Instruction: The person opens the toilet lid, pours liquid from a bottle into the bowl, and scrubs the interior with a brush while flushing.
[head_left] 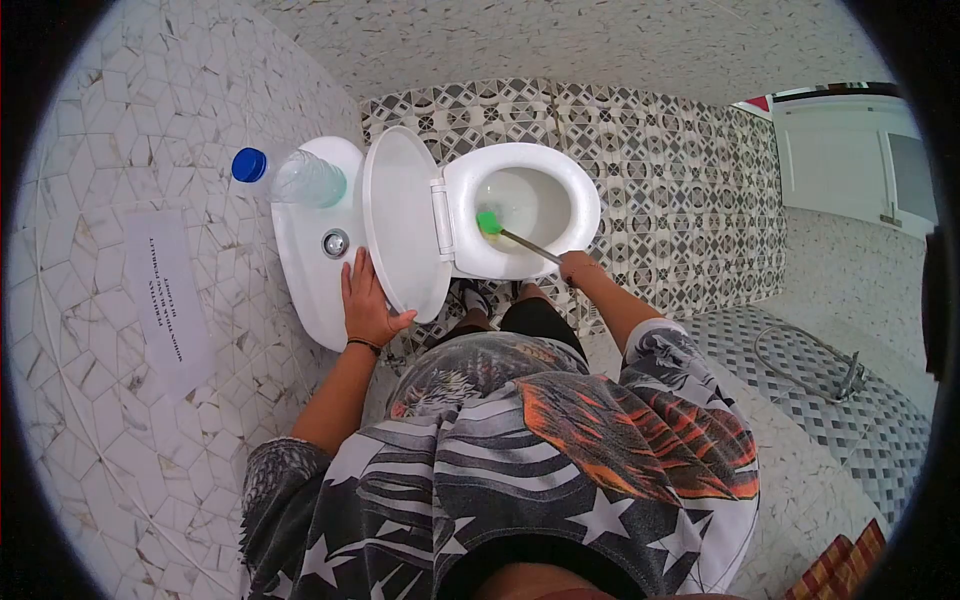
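- While gripped at its near end by the right hand (pixel 578 266), fingers closed round the handle, the toilet brush (pixel 515 238) reaches up and to the left, away from the body
- Long axis of the handle: a shallow diagonal from the fist to the green head (pixel 488 223), which sits inside the toilet bowl (pixel 530 200) near its hinge side
- Head possibly touching the porcelain, though too small here to say for sure
- Left hand (pixel 366 300) open and flat, palm against the lower edge of the raised lid (pixel 403 225), thumb hooked round its rim, a dark band at the wrist
- Of the two, right hand the nearer to the bowl; left well apart from the brush, with the lid between them
- Just beyond the left hand, the cistern (pixel 305 250) with its chrome flush button (pixel 335 243)
- On top of the cistern, a clear plastic bottle (pixel 300 178) with a blue cap, lying on its side
- Further out, a printed paper notice (pixel 168 300) on the tiled wall, and a hose (pixel 810 365) on the floor to the right
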